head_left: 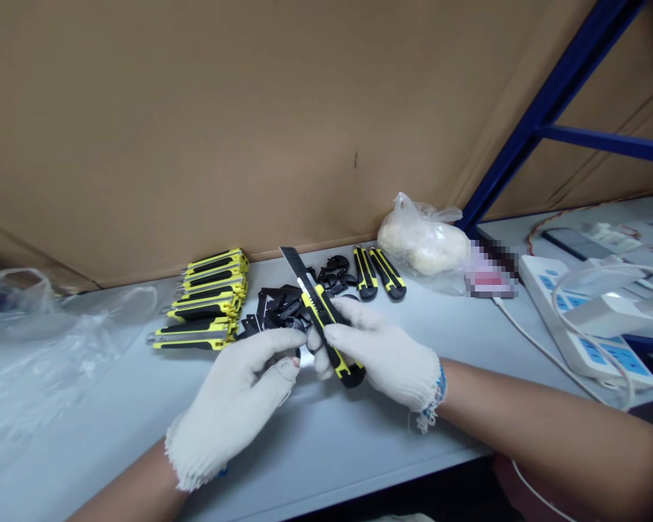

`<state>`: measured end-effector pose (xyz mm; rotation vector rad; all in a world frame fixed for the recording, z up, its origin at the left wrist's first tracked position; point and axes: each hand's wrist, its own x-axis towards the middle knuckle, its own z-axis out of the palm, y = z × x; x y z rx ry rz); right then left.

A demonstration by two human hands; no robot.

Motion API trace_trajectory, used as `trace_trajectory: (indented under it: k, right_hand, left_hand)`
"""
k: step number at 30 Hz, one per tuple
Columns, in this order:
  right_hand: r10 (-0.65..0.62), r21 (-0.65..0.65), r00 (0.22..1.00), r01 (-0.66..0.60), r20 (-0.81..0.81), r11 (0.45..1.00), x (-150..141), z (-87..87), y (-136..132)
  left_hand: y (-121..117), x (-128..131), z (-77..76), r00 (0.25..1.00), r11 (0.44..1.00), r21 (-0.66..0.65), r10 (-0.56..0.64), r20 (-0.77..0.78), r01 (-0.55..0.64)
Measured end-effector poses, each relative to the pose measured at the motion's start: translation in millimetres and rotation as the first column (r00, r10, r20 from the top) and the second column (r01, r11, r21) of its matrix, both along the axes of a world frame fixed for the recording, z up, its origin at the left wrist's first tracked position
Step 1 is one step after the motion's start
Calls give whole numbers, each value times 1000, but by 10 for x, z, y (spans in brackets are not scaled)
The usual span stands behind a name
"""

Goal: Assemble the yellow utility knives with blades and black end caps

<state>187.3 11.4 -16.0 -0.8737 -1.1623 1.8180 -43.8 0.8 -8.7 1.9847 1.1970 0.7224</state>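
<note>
My right hand (384, 351), in a white knitted glove, grips a yellow-and-black utility knife (322, 312). The knife's dark blade extends out of the handle and points up and left. Just left of the handle is my left hand (242, 395), gloved too, its thumb and forefinger apart with nothing visible between them; the thumb's tip shows through the glove. Behind the held knife lies a pile of black plastic parts and dark blades (277, 308). To the left, several utility knives (210, 293) are stacked in a row. Two more knives (376, 272) rest side by side right of the pile.
On the grey table (326, 442), a clear plastic bag with pale contents (424, 239) sits at the back. A power strip (588, 319) with white cables and a phone (571, 243) are at right, near a blue metal frame (538, 123). Clear plastic sheeting (59, 355) covers the left side.
</note>
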Motion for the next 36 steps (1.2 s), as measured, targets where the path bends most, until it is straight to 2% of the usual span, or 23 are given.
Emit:
trace_trajectory:
  k: [2,8,13,20,24,26,31,36]
  right_hand:
    - [-36,-6,999,36,31,999,-1,48,-23]
    - [-73,-22,994,72,-77,997,-6,118,-119]
    - [-105,-72,994,102,-33,992,-2,107,-75]
    - [-99,-10,990,101,98,995,29,126,-56]
    - [-183,6,971,184,151,983,15,147,-24]
    - [-222,30,967,220,126,975,4,146,-3]
    - [-171,12,985,171,17,985,6,111,34]
    - [-153,20,975,151,159,988,18,108,47]
  left_hand:
    - [5,-1,3,999,1000,25,14,-35,-13]
    - [15,8,30,993,999,38,-15,-117,20]
    - [28,-17,-10,989,997,56,-35,-145,44]
    - [24,-25,-1,985,994,86,-60,-160,74]
    - [30,-26,-12,983,993,99,-52,-174,70]
    - [36,-32,-22,980,991,108,-51,-191,73]
    - [43,-30,-25,973,991,79,-91,-210,110]
    - [31,-12,-7,978,991,80,-88,-189,105]
